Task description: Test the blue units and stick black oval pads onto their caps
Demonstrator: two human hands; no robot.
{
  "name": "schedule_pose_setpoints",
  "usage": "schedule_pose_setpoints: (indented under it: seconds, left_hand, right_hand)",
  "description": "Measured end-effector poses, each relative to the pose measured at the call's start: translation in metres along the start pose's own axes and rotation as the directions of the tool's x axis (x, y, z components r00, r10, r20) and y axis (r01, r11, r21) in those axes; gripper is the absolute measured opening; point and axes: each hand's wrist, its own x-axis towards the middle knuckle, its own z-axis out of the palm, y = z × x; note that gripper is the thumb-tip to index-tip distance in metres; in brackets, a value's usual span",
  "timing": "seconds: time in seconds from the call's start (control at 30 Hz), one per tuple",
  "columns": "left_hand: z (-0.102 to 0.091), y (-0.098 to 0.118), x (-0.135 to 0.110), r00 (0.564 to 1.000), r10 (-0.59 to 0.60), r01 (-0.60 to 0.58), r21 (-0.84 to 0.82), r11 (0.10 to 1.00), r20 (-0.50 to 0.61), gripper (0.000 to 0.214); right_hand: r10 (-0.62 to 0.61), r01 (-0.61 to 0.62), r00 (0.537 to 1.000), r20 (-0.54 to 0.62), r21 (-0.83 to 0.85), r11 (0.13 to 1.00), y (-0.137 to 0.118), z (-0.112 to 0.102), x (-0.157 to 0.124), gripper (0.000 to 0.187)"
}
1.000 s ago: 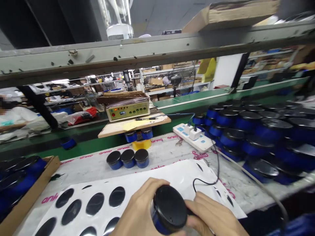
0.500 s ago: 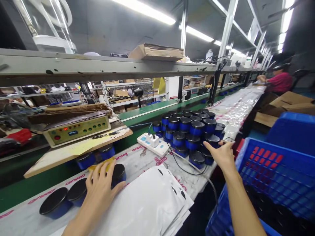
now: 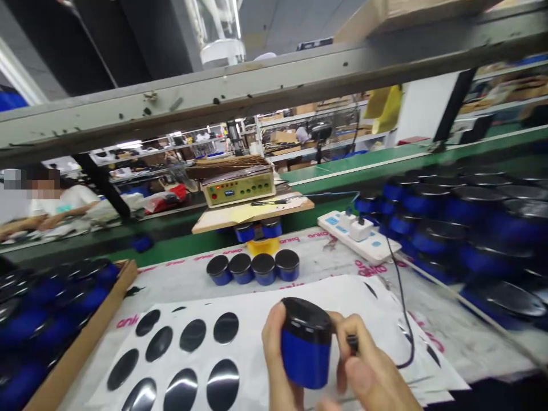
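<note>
My left hand point(image 3: 276, 365) grips a short blue cylinder-shaped unit with a glossy black top point(image 3: 306, 348), held tilted above the white sheets. My right hand point(image 3: 368, 365) is close against its right side, fingers curled around a small black piece point(image 3: 352, 342); most of that piece is hidden and its kind is unclear. Below lies a white sheet point(image 3: 180, 308) carrying several round black stickers point(image 3: 192, 335). Behind it, several matching blue units point(image 3: 263, 268) stand in a row.
A carton point(image 3: 85, 337) of blue units stands at left, and stacked units point(image 3: 440, 234) at right. A power strip point(image 3: 359, 235) and its cable lie between. A control box point(image 3: 240, 187) sits on a wooden board. Another person point(image 3: 64, 200) works across the line.
The view has swung left. My left hand has left the row and now holds a blue unit. My right hand has come from the stacked units to join it.
</note>
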Motion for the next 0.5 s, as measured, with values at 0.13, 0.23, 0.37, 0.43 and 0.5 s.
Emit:
schedule_pose_setpoints:
  seconds: [0.13, 0.23, 0.37, 0.43, 0.5]
  left_hand:
    - [-0.02, 0.01, 0.01, 0.85, -0.522, 0.425, -0.679, 0.598, 0.072, 0.057]
    - [-0.03, 0.015, 0.014, 0.763, -0.617, 0.468, -0.823, 0.323, 0.192, 0.031]
    - [-0.033, 0.016, 0.013, 0.761, -0.593, 0.484, -0.84, 0.246, 0.265, 0.022]
    - [-0.034, 0.015, 0.012, 0.744, -0.612, 0.507, -0.824, 0.255, 0.269, 0.022]
    - [-0.035, 0.013, 0.011, 0.745, -0.627, 0.504, -0.808, 0.303, 0.229, 0.027]
  right_hand:
    - [-0.065, 0.068, 0.985, 0.158, -0.01, 0.998, -0.007, 0.004, 0.007, 0.032]
    - [-0.171, 0.192, 0.97, 0.172, -0.116, 0.974, -0.003, 0.005, 0.006, 0.021]
    - [-0.337, 0.372, 0.927, 0.162, -0.294, 0.88, 0.004, 0.01, 0.001, 0.019]
    - [-0.359, 0.4, 0.916, 0.177, -0.378, 0.835, 0.004, 0.009, -0.001, 0.02]
    - [-0.372, 0.415, 0.909, 0.186, -0.466, 0.781, 0.003, 0.007, -0.002, 0.018]
